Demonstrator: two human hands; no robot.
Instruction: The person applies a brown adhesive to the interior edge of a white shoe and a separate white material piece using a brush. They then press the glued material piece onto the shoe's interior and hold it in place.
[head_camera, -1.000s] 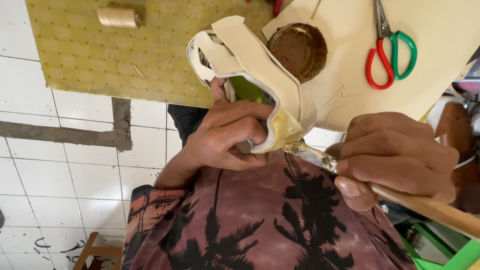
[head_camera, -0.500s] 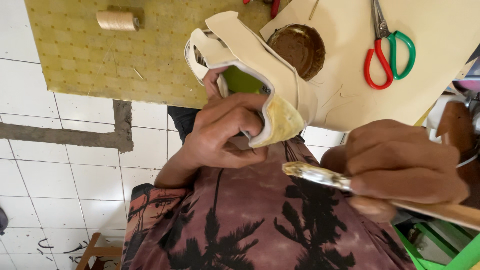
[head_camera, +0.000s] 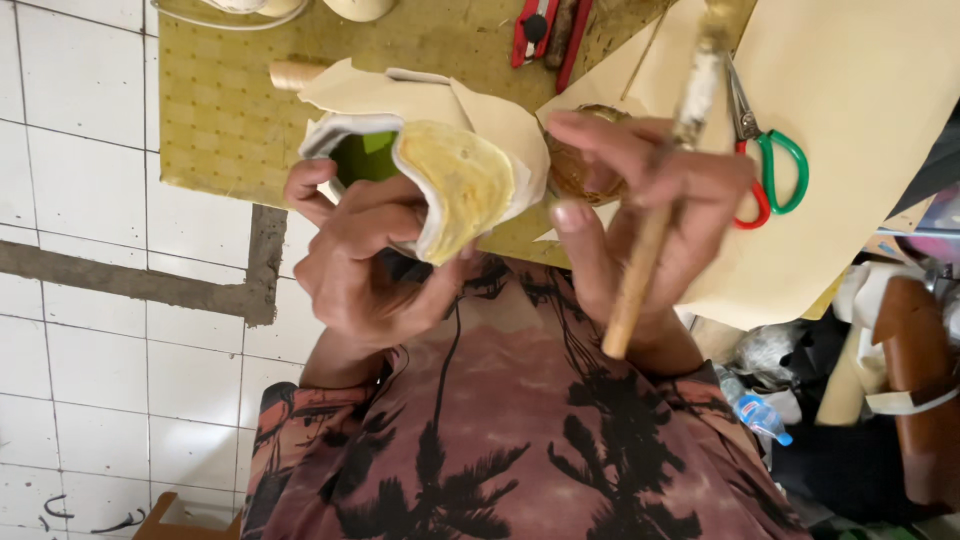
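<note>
The left hand (head_camera: 365, 265) grips a cream leather shoe upper stretched over a green shoe form (head_camera: 430, 165), with its fingers curled around the side and the thumb under the bottom. The shoe piece sits right above this hand, in front of the person's chest. Its long side runs left to right, and its yellow, glue-coated sole end faces the camera. The right hand (head_camera: 640, 215) is just beside the shoe, on its right, and is closed around a long wooden brush (head_camera: 655, 205). The brush stands almost upright, tilted a little, with its handle end down toward the chest and its messy tip up by the tan paper sheet (head_camera: 870, 120). Behind the right fingers sits a small round brown tin (head_camera: 585, 170), partly hidden. Scissors with red and green handles (head_camera: 765, 165) lie on the paper. A yellow-green mat (head_camera: 215, 120) covers the floor of white tiles (head_camera: 95, 200). A small plastic bottle with a blue cap (head_camera: 757, 410) lies lower right.
</note>
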